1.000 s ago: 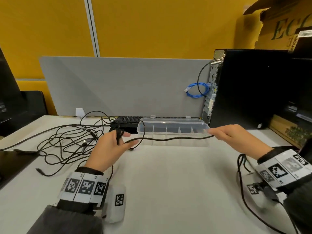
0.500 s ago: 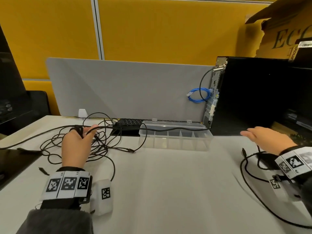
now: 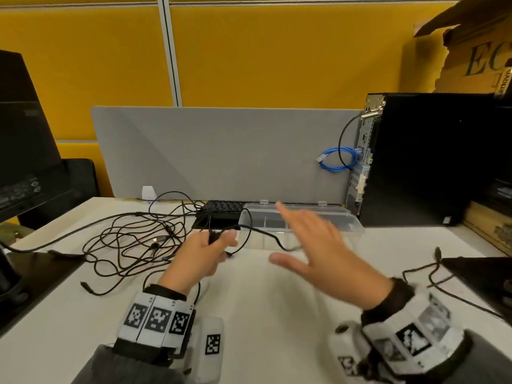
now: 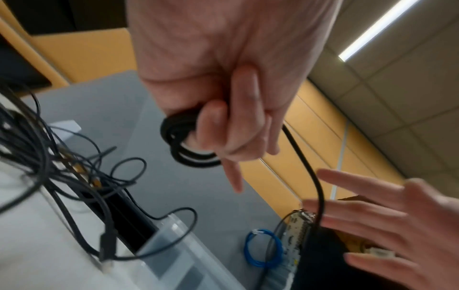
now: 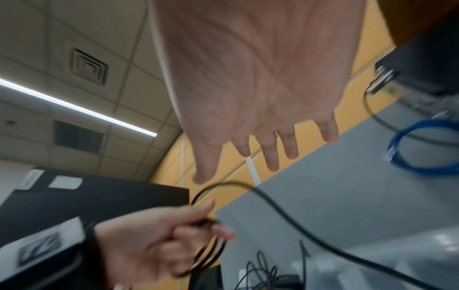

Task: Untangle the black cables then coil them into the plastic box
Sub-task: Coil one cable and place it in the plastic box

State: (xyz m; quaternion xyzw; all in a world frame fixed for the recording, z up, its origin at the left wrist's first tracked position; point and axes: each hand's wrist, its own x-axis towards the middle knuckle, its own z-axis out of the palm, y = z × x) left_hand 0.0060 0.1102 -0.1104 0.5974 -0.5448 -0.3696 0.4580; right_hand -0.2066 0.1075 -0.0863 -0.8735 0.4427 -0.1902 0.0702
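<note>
Tangled black cables (image 3: 133, 239) sprawl left of clear plastic box (image 3: 352, 221).

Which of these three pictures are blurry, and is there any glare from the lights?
Head view: the open right hand is smeared by motion, the left hand and plastic box fairly sharp. Left wrist view: soft overall, the coiled black cable readable, a bright ceiling light strip top right. Right wrist view: heavy motion blur on both hands; another light strip glares at the left.

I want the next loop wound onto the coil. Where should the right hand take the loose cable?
Probably on the free run of cable just right of the left hand, where it sags clear in front of the box. Come from the right with the open right hand: that stretch is untangled, and the pile lies left.
</note>
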